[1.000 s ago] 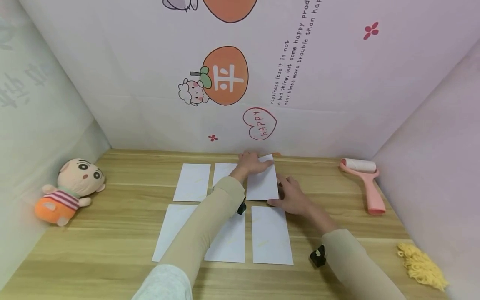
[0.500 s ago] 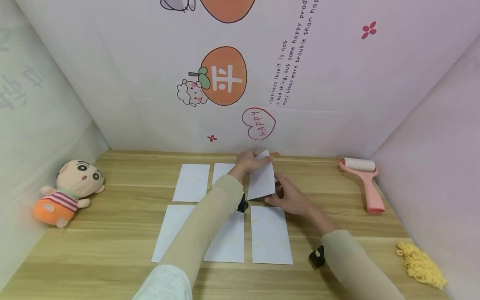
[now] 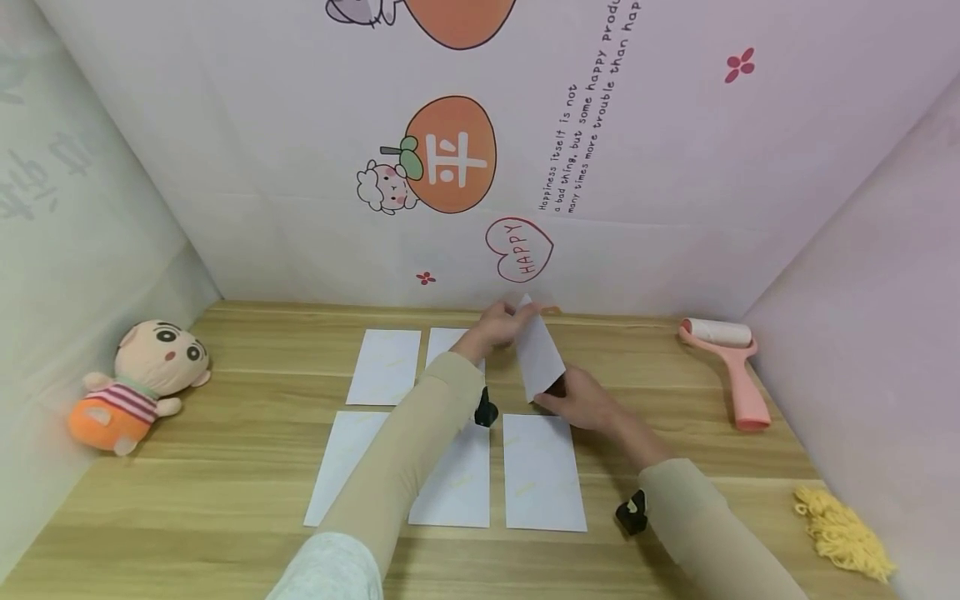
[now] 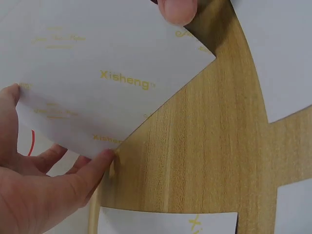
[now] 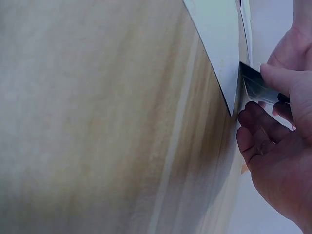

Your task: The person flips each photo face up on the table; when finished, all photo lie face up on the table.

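So, compared with a second ago, the white card (image 3: 540,358) isn't lying nearly flat at the right end of the far row anymore. I've got it lifted and twisted just right of center frame, so some dark, glossy underside shows. My right hand (image 3: 588,402) is nearer: thumb on the card's near corner, fingers curled beneath. Past it, my left hand (image 3: 491,328) pinches the far end, thumb and fingers parted by little more than the card.

The wood-grain table (image 3: 225,492) hasn't changed: three near-row cards (image 3: 543,472) at lower center (my left sleeve (image 3: 405,458) cuts across a couple), yellow yarn (image 3: 843,533) lower right, plush doll (image 3: 142,386) at left. Two far-row cards (image 3: 384,367) sit left of my hands, one partly covered. The left wrist view shows gold "Xisheng" printing on the lifted one. Farther right there's a pink roller (image 3: 738,375).

Behind everything, a white wall sheet (image 3: 637,267) has a red HAPPY heart (image 3: 520,250) low center and an orange fruit cartoon (image 3: 453,154) above it.
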`<state>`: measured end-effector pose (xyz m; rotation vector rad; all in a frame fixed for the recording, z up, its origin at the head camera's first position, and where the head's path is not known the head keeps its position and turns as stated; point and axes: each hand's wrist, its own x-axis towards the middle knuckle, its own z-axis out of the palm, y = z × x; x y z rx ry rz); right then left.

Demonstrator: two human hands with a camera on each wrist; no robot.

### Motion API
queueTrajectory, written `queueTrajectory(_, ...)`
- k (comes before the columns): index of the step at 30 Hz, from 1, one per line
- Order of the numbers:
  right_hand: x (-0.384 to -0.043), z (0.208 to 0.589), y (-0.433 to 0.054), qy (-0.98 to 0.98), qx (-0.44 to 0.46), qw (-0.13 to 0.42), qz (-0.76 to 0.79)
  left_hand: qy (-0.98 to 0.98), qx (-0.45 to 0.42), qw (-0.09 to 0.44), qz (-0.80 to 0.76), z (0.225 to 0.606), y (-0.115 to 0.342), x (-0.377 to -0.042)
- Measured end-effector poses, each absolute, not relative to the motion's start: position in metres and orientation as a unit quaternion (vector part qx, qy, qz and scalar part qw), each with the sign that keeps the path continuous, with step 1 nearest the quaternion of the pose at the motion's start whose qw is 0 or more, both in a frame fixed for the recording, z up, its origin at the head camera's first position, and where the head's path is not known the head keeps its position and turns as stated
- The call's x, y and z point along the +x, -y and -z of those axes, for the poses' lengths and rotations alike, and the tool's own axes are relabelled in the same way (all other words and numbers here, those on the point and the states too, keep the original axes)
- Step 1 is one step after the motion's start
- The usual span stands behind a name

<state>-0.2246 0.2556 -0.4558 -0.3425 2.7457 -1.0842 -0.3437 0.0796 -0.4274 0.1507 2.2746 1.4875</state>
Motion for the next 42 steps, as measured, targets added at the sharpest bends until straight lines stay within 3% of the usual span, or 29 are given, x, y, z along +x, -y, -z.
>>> queueTrajectory(12,-0.227,0.451,-0.258,-0.913,-0.128,0.087,0.377,-0.675,0.025,0.295,-0.676,0.43,-0.075,-0.351)
queueTrajectory(20,-0.228,0.45,-0.258,-0.924,-0.159,0.057,0.342,-0.606,0.01,0.302,-0.736,0.43,-0.067,-0.355)
queueTrajectory(31,-0.228,0.451,-0.258,-0.944,-0.178,0.033,0.276,-0.698,-0.001,0.233,-0.677,0.434,-0.06,-0.351)
queueTrajectory(42,-0.229,0.448,-0.258,-0.956,-0.218,0.025,0.194,-0.881,0.141,0.035,-0.45,0.436,-0.059,-0.344)
